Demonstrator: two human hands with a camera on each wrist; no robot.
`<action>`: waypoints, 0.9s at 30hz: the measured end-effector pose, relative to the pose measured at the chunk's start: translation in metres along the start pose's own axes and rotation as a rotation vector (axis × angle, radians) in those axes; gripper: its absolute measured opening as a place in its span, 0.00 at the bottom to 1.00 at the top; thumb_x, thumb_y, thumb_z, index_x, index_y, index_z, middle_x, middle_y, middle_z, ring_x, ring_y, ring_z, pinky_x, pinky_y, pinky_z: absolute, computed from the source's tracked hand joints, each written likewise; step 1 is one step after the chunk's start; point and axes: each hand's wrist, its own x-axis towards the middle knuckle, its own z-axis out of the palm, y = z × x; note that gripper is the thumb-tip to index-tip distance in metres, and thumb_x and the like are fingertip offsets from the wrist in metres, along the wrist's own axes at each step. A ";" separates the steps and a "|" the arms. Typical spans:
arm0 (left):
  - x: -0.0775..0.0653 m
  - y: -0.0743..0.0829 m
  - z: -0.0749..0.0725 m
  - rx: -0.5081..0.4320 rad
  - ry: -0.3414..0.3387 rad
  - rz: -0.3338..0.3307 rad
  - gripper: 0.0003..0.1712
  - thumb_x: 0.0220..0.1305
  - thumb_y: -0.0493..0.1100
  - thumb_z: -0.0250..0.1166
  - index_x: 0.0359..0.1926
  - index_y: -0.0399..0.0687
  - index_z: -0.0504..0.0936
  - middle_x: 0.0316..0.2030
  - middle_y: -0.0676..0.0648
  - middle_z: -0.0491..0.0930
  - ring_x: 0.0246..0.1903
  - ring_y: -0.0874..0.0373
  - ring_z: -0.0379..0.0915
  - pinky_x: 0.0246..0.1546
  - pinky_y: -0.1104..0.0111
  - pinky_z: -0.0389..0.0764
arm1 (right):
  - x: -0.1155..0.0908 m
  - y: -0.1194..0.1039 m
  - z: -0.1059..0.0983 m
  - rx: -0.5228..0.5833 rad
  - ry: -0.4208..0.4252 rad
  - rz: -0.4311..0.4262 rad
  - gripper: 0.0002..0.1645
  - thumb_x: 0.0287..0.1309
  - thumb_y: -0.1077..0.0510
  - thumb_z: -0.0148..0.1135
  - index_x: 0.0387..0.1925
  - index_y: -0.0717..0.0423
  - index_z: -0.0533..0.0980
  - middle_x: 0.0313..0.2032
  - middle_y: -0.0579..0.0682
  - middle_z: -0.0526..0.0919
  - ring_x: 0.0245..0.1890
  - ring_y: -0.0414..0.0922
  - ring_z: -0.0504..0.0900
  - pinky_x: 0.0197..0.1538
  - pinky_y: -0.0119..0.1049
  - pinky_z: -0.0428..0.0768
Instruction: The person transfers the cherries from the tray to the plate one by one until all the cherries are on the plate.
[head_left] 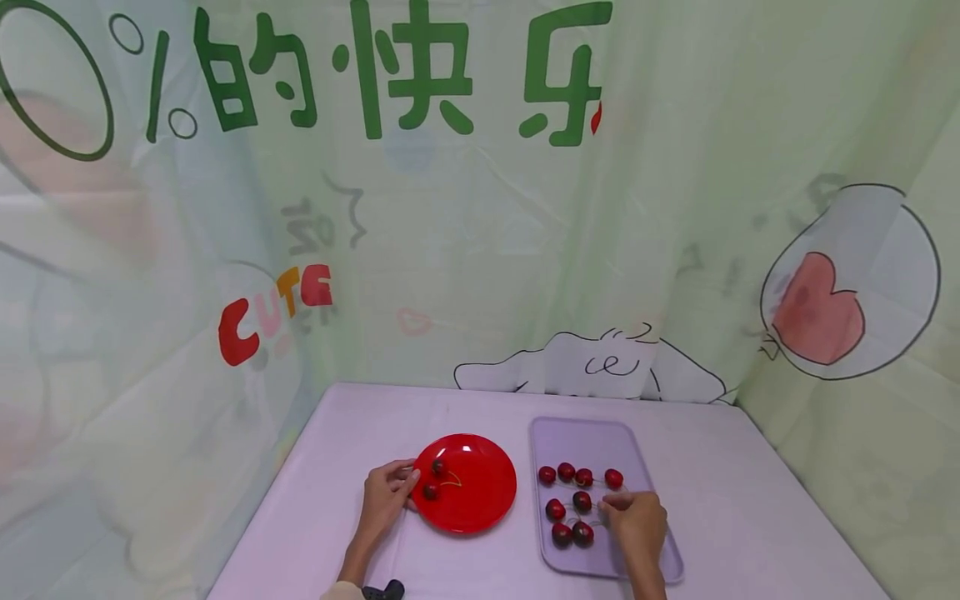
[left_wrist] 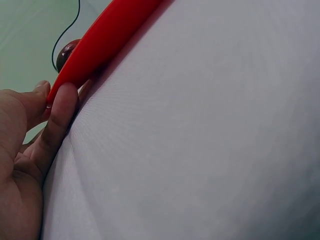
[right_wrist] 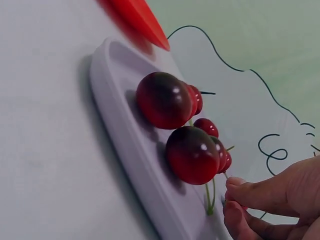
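My left hand (head_left: pixel 386 496) grips the left rim of a round red plate (head_left: pixel 480 512), thumb and fingers on either side of the edge in the left wrist view. Two dark red cherries (head_left: pixel 431 492) with a joined stem lie at the plate's left side. Over the purple tray (head_left: pixel 588 437), my right hand (head_left: pixel 637 521) pinches a thin cherry stem between thumb and finger. The nearest cherry (head_left: pixel 582 501) is just left of those fingertips. Several other cherries (right_wrist: pixel 192 155) lie on the tray, some with green stems; a few are partly hidden behind others in the right wrist view.
A pale table (head_left: pixel 750 500) carries the plate and the tray, with a gap between them. A printed curtain (head_left: pixel 480 250) hangs behind and along the sides. A black object (head_left: pixel 386 590) shows at the left wrist, by the sleeve.
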 end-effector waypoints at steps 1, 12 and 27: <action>0.000 0.000 0.000 0.000 0.002 -0.011 0.20 0.75 0.39 0.71 0.63 0.36 0.86 0.48 0.33 0.89 0.20 0.61 0.83 0.28 0.74 0.88 | -0.002 0.000 -0.001 -0.003 -0.004 -0.008 0.05 0.54 0.64 0.81 0.32 0.63 0.92 0.32 0.62 0.93 0.47 0.72 0.88 0.46 0.59 0.81; -0.002 0.004 -0.001 0.029 0.001 -0.007 0.21 0.77 0.41 0.70 0.65 0.37 0.85 0.49 0.34 0.88 0.21 0.60 0.83 0.30 0.75 0.88 | -0.012 -0.003 -0.001 -0.028 0.007 -0.037 0.03 0.51 0.66 0.80 0.27 0.63 0.91 0.26 0.58 0.92 0.36 0.65 0.88 0.37 0.50 0.78; -0.005 0.010 -0.002 0.018 0.000 -0.006 0.20 0.77 0.40 0.69 0.65 0.36 0.85 0.49 0.33 0.88 0.22 0.61 0.83 0.30 0.76 0.88 | -0.010 -0.005 -0.006 -0.044 -0.004 0.034 0.02 0.51 0.65 0.78 0.26 0.62 0.90 0.26 0.57 0.91 0.33 0.61 0.88 0.33 0.47 0.76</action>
